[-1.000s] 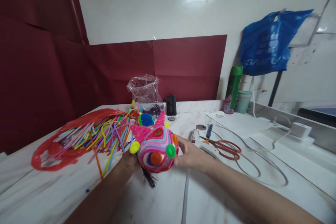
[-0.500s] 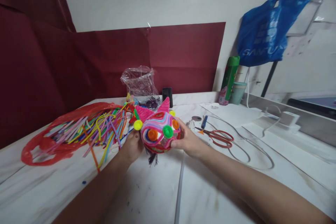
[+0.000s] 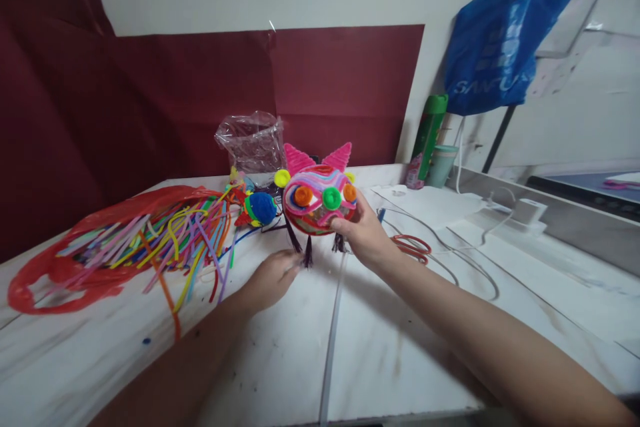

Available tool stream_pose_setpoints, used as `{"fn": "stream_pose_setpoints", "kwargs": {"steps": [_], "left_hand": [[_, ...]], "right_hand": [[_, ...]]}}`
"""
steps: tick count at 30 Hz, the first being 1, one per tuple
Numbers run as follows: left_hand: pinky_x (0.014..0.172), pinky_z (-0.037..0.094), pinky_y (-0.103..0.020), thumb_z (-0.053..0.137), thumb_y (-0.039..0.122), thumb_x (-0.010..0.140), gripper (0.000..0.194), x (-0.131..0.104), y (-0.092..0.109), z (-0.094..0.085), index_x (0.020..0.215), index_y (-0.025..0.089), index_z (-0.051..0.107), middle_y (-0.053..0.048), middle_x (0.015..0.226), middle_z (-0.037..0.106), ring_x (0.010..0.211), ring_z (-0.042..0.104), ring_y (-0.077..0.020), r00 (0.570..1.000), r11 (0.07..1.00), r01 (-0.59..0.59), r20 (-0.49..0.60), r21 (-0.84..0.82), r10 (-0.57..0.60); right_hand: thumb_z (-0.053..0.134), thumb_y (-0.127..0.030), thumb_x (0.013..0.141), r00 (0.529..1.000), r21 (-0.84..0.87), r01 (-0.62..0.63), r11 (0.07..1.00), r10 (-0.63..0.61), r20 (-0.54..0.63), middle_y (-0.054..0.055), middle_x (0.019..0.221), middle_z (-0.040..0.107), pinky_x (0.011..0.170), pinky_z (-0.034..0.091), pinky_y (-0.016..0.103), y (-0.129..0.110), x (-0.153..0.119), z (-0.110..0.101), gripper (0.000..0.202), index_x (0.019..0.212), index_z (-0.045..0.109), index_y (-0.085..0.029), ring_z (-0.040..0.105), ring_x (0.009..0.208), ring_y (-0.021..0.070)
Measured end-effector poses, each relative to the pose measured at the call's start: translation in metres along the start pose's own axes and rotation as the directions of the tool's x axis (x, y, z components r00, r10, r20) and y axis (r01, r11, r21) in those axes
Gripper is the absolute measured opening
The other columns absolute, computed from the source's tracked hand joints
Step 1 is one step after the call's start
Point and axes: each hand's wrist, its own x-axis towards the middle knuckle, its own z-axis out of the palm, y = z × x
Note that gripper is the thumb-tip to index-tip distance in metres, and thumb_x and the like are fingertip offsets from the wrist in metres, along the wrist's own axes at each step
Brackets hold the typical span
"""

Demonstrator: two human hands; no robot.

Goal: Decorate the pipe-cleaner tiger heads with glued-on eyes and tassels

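A pipe-cleaner animal head (image 3: 320, 203) with pink pointed ears, orange eyes, a green nose and dark tassels (image 3: 309, 252) is held up over the table. My right hand (image 3: 369, 230) grips its right side, thumb in front. Below its left side, my left hand (image 3: 274, 278) reaches in with fingers stretched out beside the tassels; whether the fingertips touch them I cannot tell. Just left of the head lies a blue, green and red pipe-cleaner fish (image 3: 261, 208).
Loose pipe cleaners (image 3: 165, 237) spill from a red plastic bag (image 3: 65, 303) at left. A clear plastic bag (image 3: 253, 143) stands behind. Red-handled scissors (image 3: 413, 248) and cables (image 3: 487, 277) lie at right. A green spray can (image 3: 429, 140) and a cup (image 3: 443, 167) stand at the back.
The animal head has been raised and turned to face me more squarely, its tassels now hanging free. My left hand has come off its side and moved below it. The fish has come into view.
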Motion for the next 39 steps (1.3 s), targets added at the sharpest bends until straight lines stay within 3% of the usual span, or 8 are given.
{"fn": "stream_pose_setpoints", "kwargs": {"steps": [6, 11, 14, 19, 24, 29, 35, 39], "left_hand": [[0.087, 0.050, -0.030, 0.039, 0.028, 0.090, 0.034, -0.010, 0.028, -0.002, 0.102, 0.017, 0.069, -0.008, 0.100, 0.073, 0.094, 0.066, -0.0187, 0.953, 0.979, -0.149, 0.286, 0.143, 0.103], [0.112, 0.029, -0.038, 0.042, 0.034, 0.091, 0.051, -0.044, 0.055, -0.021, 0.141, 0.022, 0.040, -0.007, 0.147, 0.040, 0.134, 0.038, -0.0227, 0.718, 0.888, -0.444, 0.640, 0.120, 0.273], [0.116, 0.022, -0.034, 0.047, 0.040, 0.089, 0.062, -0.059, 0.053, -0.022, 0.146, 0.028, 0.025, -0.003, 0.150, 0.031, 0.137, 0.032, -0.0237, 0.674, 0.905, -0.413, 0.704, 0.107, 0.224], [0.117, 0.013, -0.042, 0.040, 0.044, 0.091, 0.061, -0.017, 0.003, -0.008, 0.146, 0.023, 0.026, -0.004, 0.153, 0.024, 0.141, 0.023, -0.0278, 0.773, 0.896, -0.322, 0.632, 0.307, 0.061], [0.115, 0.014, -0.049, 0.022, 0.047, 0.094, 0.064, 0.017, -0.026, -0.016, 0.147, 0.011, 0.023, -0.014, 0.154, 0.019, 0.143, 0.015, -0.0283, 0.965, 0.836, -0.070, 0.249, 0.544, -0.081], [0.117, 0.010, -0.037, 0.035, 0.058, 0.089, 0.072, -0.016, -0.012, -0.007, 0.149, 0.023, 0.014, -0.006, 0.156, 0.016, 0.143, 0.016, -0.0248, 0.745, 0.869, -0.424, 0.643, 0.255, 0.175], [0.113, 0.015, -0.052, 0.030, 0.056, 0.091, 0.071, 0.013, -0.041, -0.014, 0.145, 0.010, 0.029, -0.019, 0.152, 0.024, 0.141, 0.019, -0.0320, 0.929, 0.848, -0.039, 0.332, 0.528, -0.165], [0.115, 0.019, -0.046, 0.037, 0.056, 0.089, 0.063, -0.008, -0.014, -0.014, 0.142, 0.022, 0.037, -0.011, 0.149, 0.036, 0.139, 0.027, -0.0286, 0.849, 0.902, -0.357, 0.486, 0.241, 0.206]], "right_hand": [[0.083, -0.042, 0.056, 0.995, -0.044, -0.002, 0.999, -0.003, -0.101, 0.004, 0.109, 0.067, 0.096, 0.047, 0.045, 0.007, 0.012, -0.012, 0.062, 0.109, 0.055, -0.025, 0.061, 0.107, 0.0269], [0.083, -0.041, 0.057, 0.993, -0.071, 0.006, 0.997, -0.014, -0.115, 0.004, 0.113, 0.066, 0.097, 0.046, 0.045, 0.001, 0.018, -0.018, 0.060, 0.108, 0.056, -0.025, 0.059, 0.110, 0.0271], [0.083, -0.038, 0.057, 0.990, -0.074, 0.013, 0.997, -0.023, -0.142, 0.005, 0.115, 0.065, 0.097, 0.047, 0.044, -0.002, 0.021, -0.021, 0.059, 0.107, 0.055, -0.024, 0.059, 0.109, 0.0262], [0.084, -0.037, 0.055, 0.988, -0.091, 0.019, 0.996, -0.033, -0.152, 0.004, 0.110, 0.066, 0.095, 0.047, 0.043, 0.001, 0.021, -0.022, 0.061, 0.106, 0.054, -0.023, 0.060, 0.106, 0.0256], [0.084, -0.038, 0.056, 0.990, -0.127, 0.010, 0.992, -0.028, -0.140, 0.003, 0.103, 0.066, 0.090, 0.050, 0.042, 0.007, 0.021, -0.022, 0.060, 0.105, 0.053, -0.023, 0.063, 0.098, 0.0241], [0.083, -0.040, 0.056, 0.988, -0.164, -0.001, 0.987, -0.025, -0.155, 0.003, 0.107, 0.066, 0.092, 0.049, 0.042, 0.010, 0.023, -0.028, 0.061, 0.108, 0.054, -0.024, 0.061, 0.102, 0.0245], [0.082, -0.042, 0.057, 0.978, -0.195, -0.009, 0.981, -0.032, -0.206, 0.005, 0.111, 0.066, 0.093, 0.047, 0.042, 0.012, 0.023, -0.032, 0.063, 0.110, 0.055, -0.023, 0.061, 0.103, 0.0244], [0.082, -0.042, 0.057, 0.977, -0.227, -0.035, 0.973, -0.015, -0.213, 0.005, 0.108, 0.066, 0.092, 0.049, 0.042, 0.014, 0.024, -0.035, 0.063, 0.109, 0.055, -0.023, 0.062, 0.101, 0.0247]]}}
